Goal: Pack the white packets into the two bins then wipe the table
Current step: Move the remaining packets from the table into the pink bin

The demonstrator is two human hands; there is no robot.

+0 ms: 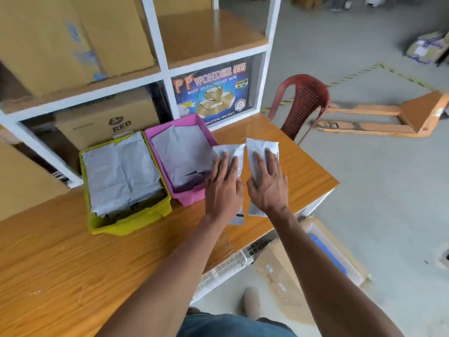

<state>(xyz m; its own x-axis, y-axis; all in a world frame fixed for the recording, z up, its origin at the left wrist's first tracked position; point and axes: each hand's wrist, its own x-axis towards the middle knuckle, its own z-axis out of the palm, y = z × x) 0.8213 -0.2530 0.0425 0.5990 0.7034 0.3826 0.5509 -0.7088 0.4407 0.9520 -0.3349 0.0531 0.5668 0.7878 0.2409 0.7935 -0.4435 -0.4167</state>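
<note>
Nearest the camera, two bare forearms are stretched out over the wooden table (73, 259), each ending on a white packet. By the left hand (223, 188) a packet (229, 152) is pressed flat under straight fingers, just right of the pink bin (187, 199) and seemingly touching its rim. By the right hand (267, 188) a second packet (261, 148) is held down the same way, close beside the first; whether the thumbs are tucked beneath cannot be told. Such flat palms suggest that the packets are being steadied or slid toward the bins before lifting.

Left of the pink bin, and touching it, stands the yellow-green bin (131, 222), already heaped with packets, so the pink one, less full, is judged the likelier destination. Both bins are set against the far white shelving (167, 69), leaving near tabletop for the wiping not yet begun. A red plastic chair (306, 103) stands at the table's far right corner.
</note>
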